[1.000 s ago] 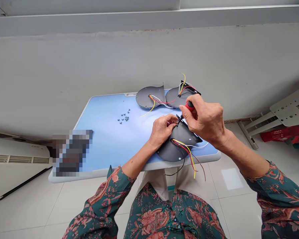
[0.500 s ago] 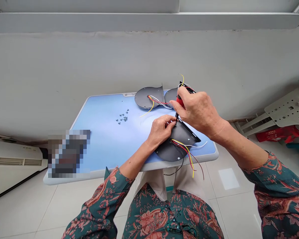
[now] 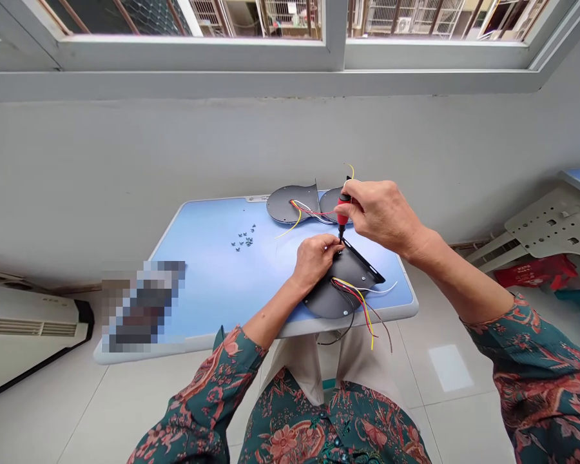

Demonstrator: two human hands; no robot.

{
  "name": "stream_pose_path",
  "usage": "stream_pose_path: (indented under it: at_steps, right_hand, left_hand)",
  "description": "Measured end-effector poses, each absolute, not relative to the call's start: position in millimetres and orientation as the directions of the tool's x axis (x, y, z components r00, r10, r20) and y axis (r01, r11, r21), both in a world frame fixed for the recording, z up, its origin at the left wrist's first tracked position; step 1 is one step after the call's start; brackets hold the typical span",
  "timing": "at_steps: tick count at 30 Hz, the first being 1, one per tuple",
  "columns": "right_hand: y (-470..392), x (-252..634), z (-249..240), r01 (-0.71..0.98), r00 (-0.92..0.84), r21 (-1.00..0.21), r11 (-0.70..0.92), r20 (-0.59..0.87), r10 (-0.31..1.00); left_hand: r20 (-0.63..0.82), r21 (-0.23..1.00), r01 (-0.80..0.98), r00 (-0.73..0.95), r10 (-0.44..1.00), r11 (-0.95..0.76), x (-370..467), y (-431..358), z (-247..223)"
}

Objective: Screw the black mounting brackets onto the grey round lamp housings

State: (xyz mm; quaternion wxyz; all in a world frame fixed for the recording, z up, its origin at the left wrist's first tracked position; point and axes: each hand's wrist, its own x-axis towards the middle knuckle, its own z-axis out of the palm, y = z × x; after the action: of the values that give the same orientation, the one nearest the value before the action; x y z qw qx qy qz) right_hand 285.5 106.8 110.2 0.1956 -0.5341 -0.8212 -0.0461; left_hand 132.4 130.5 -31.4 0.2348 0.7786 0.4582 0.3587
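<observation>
My right hand (image 3: 384,216) is closed around a red and black screwdriver (image 3: 343,216). The tool stands nearly upright, its tip at the upper part of a dark grey, rounded plate (image 3: 331,301). My left hand (image 3: 314,261) lies at this plate's upper left edge. Its thumb and fingertips are pressed together beside the screwdriver tip, and what they pinch is hidden. Red, yellow, white and black wires (image 3: 362,298) come out of a hole in the plate and hang over the table's front edge. Silvery screw heads show on the plate, and a slotted black flange (image 3: 365,261) runs along its right side.
Several small dark screws (image 3: 244,240) lie loose on the blue table (image 3: 212,290). Behind my hands are two similar plates with wires, the left plate (image 3: 287,203) and a partly hidden right plate (image 3: 329,201). A blurred-out object (image 3: 145,306) lies at the table's left end.
The view has tilted up, so the window shows more. My right hand and the screwdriver have shifted slightly, and more of the red handle shows. My left hand stays at the plate.
</observation>
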Motion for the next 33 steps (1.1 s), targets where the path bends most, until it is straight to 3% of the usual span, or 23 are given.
stream_pose_path:
  at_steps: [4, 9, 14, 16, 18, 22, 24, 29, 31, 33]
  right_hand:
    - [107, 280, 111, 0.973, -0.201, -0.029, 0.23, 0.391, 0.898]
    - [107, 286, 119, 0.863, -0.434, -0.118, 0.491, 0.323, 0.841]
    - [106, 277, 116, 0.98, -0.198, 0.048, 0.193, 0.324, 0.925]
    - [106, 275, 116, 0.986, -0.165, 0.086, 0.145, 0.312, 0.936]
    - [105, 277, 120, 0.978, -0.209, 0.051, 0.203, 0.262, 0.942]
    - [105, 289, 126, 0.878, -0.414, -0.19, 0.44, 0.164, 0.896]
    - [104, 288, 123, 0.897, -0.377, -0.166, 0.409, 0.194, 0.906]
    - [102, 271, 112, 0.99, -0.142, 0.067, 0.126, 0.341, 0.929]
    - [103, 273, 113, 0.987, -0.162, 0.052, 0.154, 0.331, 0.93]
    - [104, 283, 116, 0.949, -0.283, -0.049, 0.311, 0.302, 0.91]
  left_hand:
    - [0.336, 0.658, 0.571, 0.359, 0.871, -0.49, 133, 129, -31]
    - [0.333, 0.622, 0.596, 0.385, 0.861, -0.507, 133, 130, -31]
    - [0.329, 0.664, 0.574, 0.352, 0.876, -0.48, 134, 129, -31]
    - [0.325, 0.672, 0.575, 0.337, 0.883, -0.467, 135, 130, -32]
    - [0.327, 0.662, 0.592, 0.323, 0.888, -0.459, 135, 130, -32]
    - [0.311, 0.66, 0.612, 0.304, 0.9, -0.435, 136, 131, -34]
    - [0.302, 0.659, 0.613, 0.314, 0.9, -0.435, 136, 130, -33]
    - [0.286, 0.634, 0.629, 0.35, 0.892, -0.45, 137, 130, -30]
    - [0.279, 0.612, 0.649, 0.358, 0.891, -0.453, 138, 129, -28]
    - [0.268, 0.596, 0.661, 0.371, 0.889, -0.455, 139, 127, -26]
